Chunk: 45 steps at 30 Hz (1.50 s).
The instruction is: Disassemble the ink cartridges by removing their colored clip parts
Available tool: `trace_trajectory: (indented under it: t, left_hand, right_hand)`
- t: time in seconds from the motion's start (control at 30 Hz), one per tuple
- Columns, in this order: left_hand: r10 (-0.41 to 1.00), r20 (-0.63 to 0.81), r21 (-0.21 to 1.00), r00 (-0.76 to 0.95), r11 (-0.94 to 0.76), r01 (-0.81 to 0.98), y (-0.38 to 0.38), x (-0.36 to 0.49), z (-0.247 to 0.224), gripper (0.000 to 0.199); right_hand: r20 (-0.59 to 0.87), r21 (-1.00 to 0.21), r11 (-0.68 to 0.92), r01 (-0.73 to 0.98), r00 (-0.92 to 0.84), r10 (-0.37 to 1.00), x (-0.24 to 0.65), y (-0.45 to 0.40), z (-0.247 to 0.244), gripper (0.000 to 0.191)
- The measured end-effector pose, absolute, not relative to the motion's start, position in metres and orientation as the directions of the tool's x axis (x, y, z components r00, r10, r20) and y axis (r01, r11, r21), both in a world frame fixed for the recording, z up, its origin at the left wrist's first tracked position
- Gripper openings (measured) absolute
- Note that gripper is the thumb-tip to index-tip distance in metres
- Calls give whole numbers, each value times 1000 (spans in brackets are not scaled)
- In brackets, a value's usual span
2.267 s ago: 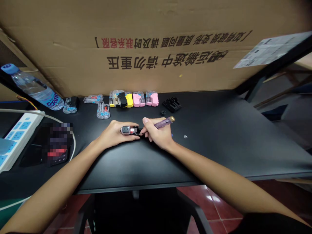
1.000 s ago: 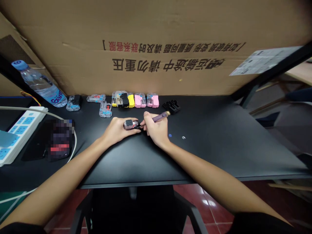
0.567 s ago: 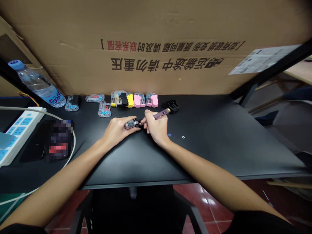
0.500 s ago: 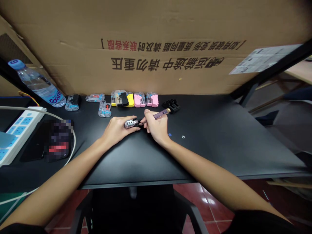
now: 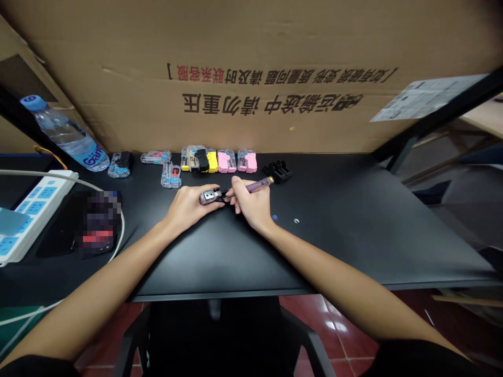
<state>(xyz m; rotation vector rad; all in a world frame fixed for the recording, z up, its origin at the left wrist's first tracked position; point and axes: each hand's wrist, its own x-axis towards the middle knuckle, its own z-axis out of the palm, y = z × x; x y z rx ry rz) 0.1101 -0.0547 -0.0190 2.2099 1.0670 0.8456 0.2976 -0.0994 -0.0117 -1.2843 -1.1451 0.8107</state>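
My left hand (image 5: 189,203) is closed around a small clear-and-black plastic toy gun (image 5: 209,196), whose pale end with two dark dots faces up. My right hand (image 5: 251,205) grips a screwdriver (image 5: 258,185) with a see-through purple handle. Its thin shaft slants down to the left and meets the dark part of the toy gun; the tip is hidden there. Both hands are close together over the black table (image 5: 220,256). Behind them lie several small plastic toy guns, among them a pink one (image 5: 227,161), a yellow one (image 5: 212,161) and a clear one (image 5: 171,175).
Black plastic parts (image 5: 277,171) lie right of the toy guns. A blue disc (image 5: 274,217) and a small white piece (image 5: 296,221) rest nearer me. To the left are a water bottle (image 5: 70,136), a power strip (image 5: 35,212) and a white cable (image 5: 122,230). A cardboard sheet (image 5: 275,47) stands behind.
The view has shifted slightly, so the things at the left sit a little further right. Both hands keep their grip, and the screwdriver's shaft stays at the toy gun.
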Motion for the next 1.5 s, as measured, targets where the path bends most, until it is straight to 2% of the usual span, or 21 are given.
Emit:
trace_trajectory:
  t: [0.2, 0.4, 0.8, 0.97, 1.03, 1.1, 1.2, 1.4, 1.5]
  left_hand:
    - [827, 288, 721, 484, -519, 458, -54, 109, -18, 43]
    - [799, 290, 734, 527, -539, 413, -51, 108, -20, 44]
    - [770, 368, 542, 521, -633, 553, -58, 115, -20, 43]
    - [771, 367, 611, 520, -622, 490, -55, 111, -21, 44]
    - [784, 358, 647, 506, -600, 471, -53, 108, -20, 44]
    - [797, 349, 666, 493, -581, 468, -51, 104, -19, 44]
    - [807, 339, 677, 483, -566, 471, -49, 100, -17, 46]
    - [812, 329, 684, 483, -557, 471, -47, 99, -16, 50]
    - [811, 329, 690, 484, -556, 463, -47, 98, -16, 51]
  right_hand:
    - [245, -962, 198, 189, 276, 929, 297, -102, -12, 56]
    - [202, -974, 172, 146, 223, 954, 300, -101, -8, 57]
    - [197, -980, 178, 86, 322, 926, 290, -103, -6, 56]
    - [191, -982, 181, 60, 332, 924, 299, -100, -6, 60]
    - [257, -966, 240, 94, 276, 926, 308, -100, -5, 64]
    - [383, -918, 346, 194, 203, 901, 316, -101, -4, 66]
    - [516, -820, 448, 357, 119, 848, 325, -101, -4, 59]
    - [475, -723, 494, 483, -171, 863, 330, -100, -10, 43]
    - [416, -701, 482, 525, -247, 875, 332, -101, -10, 39]
